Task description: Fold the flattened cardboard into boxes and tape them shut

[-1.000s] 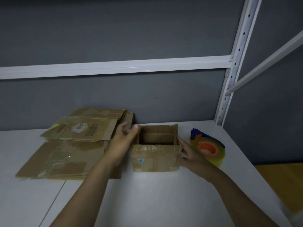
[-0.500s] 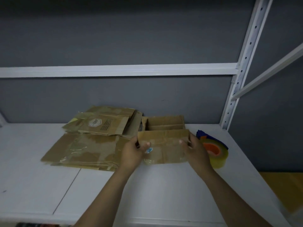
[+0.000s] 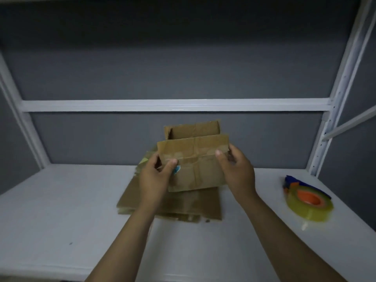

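Note:
A small brown cardboard box [image 3: 194,157] with its top flaps open is held up in the air above the shelf. My left hand [image 3: 155,178] grips its left side, thumb on the front face near a blue sticker. My right hand [image 3: 237,169] grips its right side, thumb on the front. Under the box a stack of flattened cardboard [image 3: 179,206] lies on the white shelf, partly hidden by my hands. A roll of clear tape [image 3: 309,202] with an orange core on a blue dispenser lies at the right.
The white shelf surface [image 3: 61,210] stretches left and toward me. A grey back wall with a white crossbar [image 3: 175,104] is behind. A white perforated upright [image 3: 335,94] stands at the right, another post at the left.
Both hands have lifted the box off the shelf and carried it left, above the flat cardboard stack. The camera view has also shifted, so the tape roll now lies farther right.

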